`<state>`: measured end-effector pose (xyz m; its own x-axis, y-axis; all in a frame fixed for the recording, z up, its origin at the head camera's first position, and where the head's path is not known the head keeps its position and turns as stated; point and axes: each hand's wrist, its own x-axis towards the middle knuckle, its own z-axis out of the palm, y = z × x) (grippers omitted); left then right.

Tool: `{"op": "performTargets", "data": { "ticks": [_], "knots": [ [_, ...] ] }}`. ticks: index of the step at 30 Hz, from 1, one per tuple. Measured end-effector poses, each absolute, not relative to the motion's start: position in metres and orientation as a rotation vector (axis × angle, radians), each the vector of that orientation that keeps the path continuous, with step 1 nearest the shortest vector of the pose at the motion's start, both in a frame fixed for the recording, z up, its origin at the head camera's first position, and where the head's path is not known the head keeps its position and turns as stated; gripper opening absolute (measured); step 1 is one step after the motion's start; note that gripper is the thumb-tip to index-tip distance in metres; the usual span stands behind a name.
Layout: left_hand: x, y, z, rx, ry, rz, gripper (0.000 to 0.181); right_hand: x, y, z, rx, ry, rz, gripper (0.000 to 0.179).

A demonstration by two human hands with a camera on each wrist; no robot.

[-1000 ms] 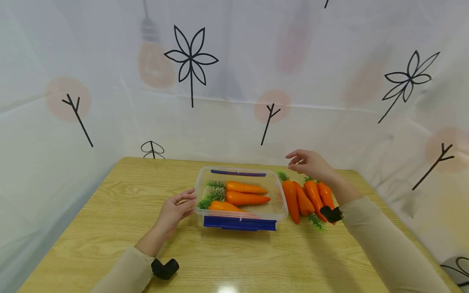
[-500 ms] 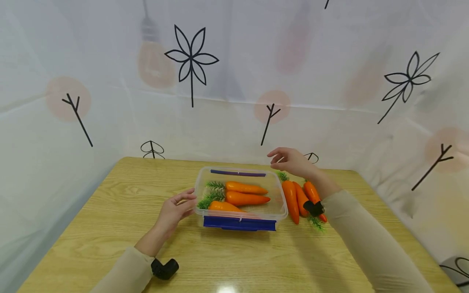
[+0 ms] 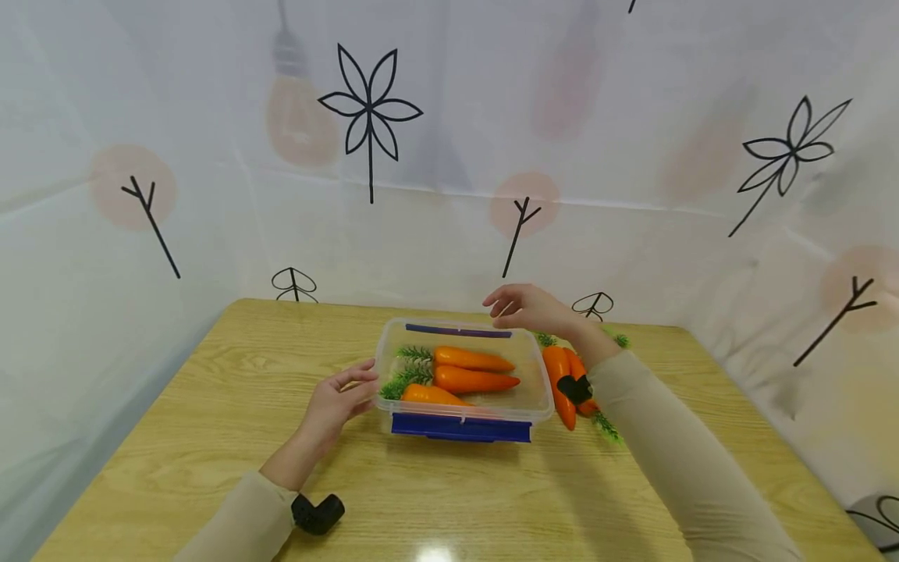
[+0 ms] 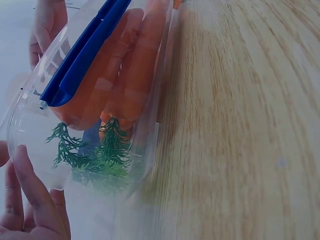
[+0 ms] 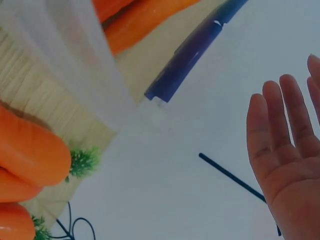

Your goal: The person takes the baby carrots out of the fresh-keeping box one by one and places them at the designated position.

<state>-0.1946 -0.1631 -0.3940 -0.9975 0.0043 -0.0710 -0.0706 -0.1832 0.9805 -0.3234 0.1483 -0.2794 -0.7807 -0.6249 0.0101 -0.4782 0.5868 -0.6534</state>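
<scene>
A clear plastic food container (image 3: 460,417) with blue clips stands mid-table. Inside lie several orange carrots (image 3: 477,380) with green leafy tops. At its left end is my left hand (image 3: 342,398), its fingertips right at the rim and its fingers fairly straight; the left wrist view shows a fingertip (image 4: 21,155) against the clear wall. My right hand (image 3: 534,307) is raised over the container's back right corner, with nothing in it; its fingers look extended in the right wrist view. The blue back clip (image 5: 185,60) is near it there.
More carrots (image 3: 558,382) lie on the wooden table (image 3: 281,336) to the right of the container, partly hidden by my right wrist and sleeve (image 3: 660,429). A white curtain (image 3: 449,242) with line-drawn plants hangs behind the table.
My right hand has moved left, from above the loose carrots to the container's back right corner. My left hand and the container have stayed in place.
</scene>
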Motion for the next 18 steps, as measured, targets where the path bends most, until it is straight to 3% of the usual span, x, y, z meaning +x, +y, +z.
{"op": "performTargets", "data": {
  "ticks": [18],
  "knots": [
    [-0.196,-0.163,-0.393,-0.083,1.972,2.393,0.022,-0.345,0.113,-0.308,-1.022,2.407,-0.774,0.031]
  ]
}}
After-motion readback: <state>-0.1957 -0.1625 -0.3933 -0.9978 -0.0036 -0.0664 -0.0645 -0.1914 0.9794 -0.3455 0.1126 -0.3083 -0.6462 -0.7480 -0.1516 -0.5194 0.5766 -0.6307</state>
